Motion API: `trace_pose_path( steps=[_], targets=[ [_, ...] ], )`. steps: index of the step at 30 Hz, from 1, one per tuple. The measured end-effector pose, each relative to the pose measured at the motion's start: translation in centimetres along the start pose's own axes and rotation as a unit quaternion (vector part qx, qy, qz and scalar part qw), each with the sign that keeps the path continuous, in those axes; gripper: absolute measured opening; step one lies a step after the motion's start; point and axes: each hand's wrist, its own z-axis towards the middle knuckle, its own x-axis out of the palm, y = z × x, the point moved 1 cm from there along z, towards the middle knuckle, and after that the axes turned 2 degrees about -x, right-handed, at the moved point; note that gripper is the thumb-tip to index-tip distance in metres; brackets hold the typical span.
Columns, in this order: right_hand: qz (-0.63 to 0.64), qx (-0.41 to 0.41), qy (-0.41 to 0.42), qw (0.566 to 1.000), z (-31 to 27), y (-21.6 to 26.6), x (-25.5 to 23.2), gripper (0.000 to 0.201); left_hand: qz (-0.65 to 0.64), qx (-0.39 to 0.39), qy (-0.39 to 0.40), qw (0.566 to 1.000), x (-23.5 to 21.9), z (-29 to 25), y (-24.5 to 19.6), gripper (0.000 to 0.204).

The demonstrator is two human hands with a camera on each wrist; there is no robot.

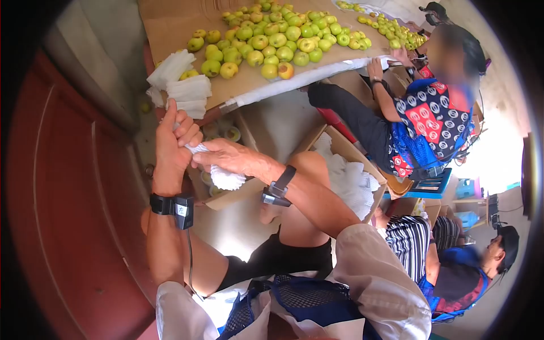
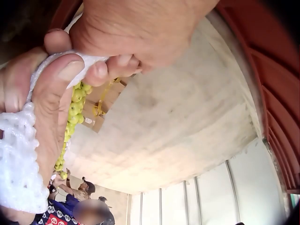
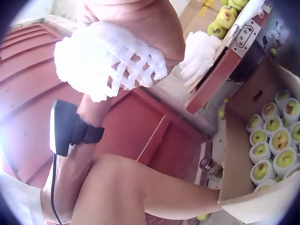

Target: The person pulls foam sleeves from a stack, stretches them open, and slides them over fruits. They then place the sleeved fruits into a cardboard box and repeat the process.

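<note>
Both hands come together in front of a table piled with green apples [image 1: 277,39]. My left hand [image 1: 177,136] grips one end of a white foam net sleeve [image 1: 228,178], its fingers curled and thumb pointing up. My right hand [image 1: 232,157] pinches the same sleeve between thumb and fingers. In the right wrist view the open mesh of the sleeve [image 3: 108,61] bulges out below the hand. The left wrist view shows the right thumb [image 2: 56,89] laid along the netting. Whether an apple is inside the sleeve, I cannot tell.
Stacked white foam nets [image 1: 190,93] lie at the table's near corner. A cardboard box [image 3: 236,140] holds several apples in nets. Another box with loose foam nets [image 1: 345,181] stands by my knee. A red door [image 1: 73,187] is at left; people [image 1: 430,113] sit at right.
</note>
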Motion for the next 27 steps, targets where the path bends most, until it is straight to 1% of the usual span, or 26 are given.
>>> trace_pose_path(
  steps=[1,3,4,7,10,13,16,19,22,25,27],
  targets=[
    [0.019,-0.013,-0.001,1.0,0.4,-0.1,-0.1,0.039,0.002,-0.011,-0.006,1.0,0.1,0.2,-0.1,0.037],
    [-0.013,0.004,0.009,1.0,0.2,0.8,-0.3,0.039,0.004,-0.022,-0.009,1.0,0.3,0.0,-0.5,0.035],
    [-0.029,0.017,0.015,0.999,0.2,1.3,-0.5,0.039,0.0,-0.028,0.01,1.0,-0.5,0.4,-0.6,0.036],
    [0.013,-0.005,0.021,1.0,1.5,0.3,-0.5,0.04,-0.015,-0.017,0.027,0.999,-1.1,1.1,-1.0,0.04],
    [0.032,0.01,0.021,0.999,1.8,0.5,-0.5,0.039,-0.045,-0.004,0.074,0.996,-1.7,1.3,-1.1,0.041],
    [0.029,0.032,0.016,0.999,1.4,1.8,-0.2,0.039,-0.026,0.001,0.082,0.996,-2.1,1.5,-1.4,0.047],
    [0.016,0.048,0.018,0.999,1.4,2.4,0.0,0.038,0.027,0.033,0.038,0.998,-1.9,1.4,-1.4,0.05],
    [0.017,0.024,0.032,0.999,2.0,1.8,-0.1,0.038,0.164,0.094,-0.027,0.982,-1.2,1.2,-1.7,0.055],
    [-0.007,0.016,0.03,0.999,2.2,1.6,-0.2,0.038,0.178,0.083,-0.072,0.978,-0.2,0.9,-1.9,0.053],
    [-0.012,0.007,0.025,1.0,2.7,0.4,-0.4,0.038,0.151,0.089,-0.071,0.982,0.0,0.9,-1.8,0.058],
    [-0.012,0.01,0.021,1.0,2.9,0.1,-0.6,0.036,0.117,0.07,-0.01,0.991,-0.5,1.3,-1.8,0.058]
  ],
)
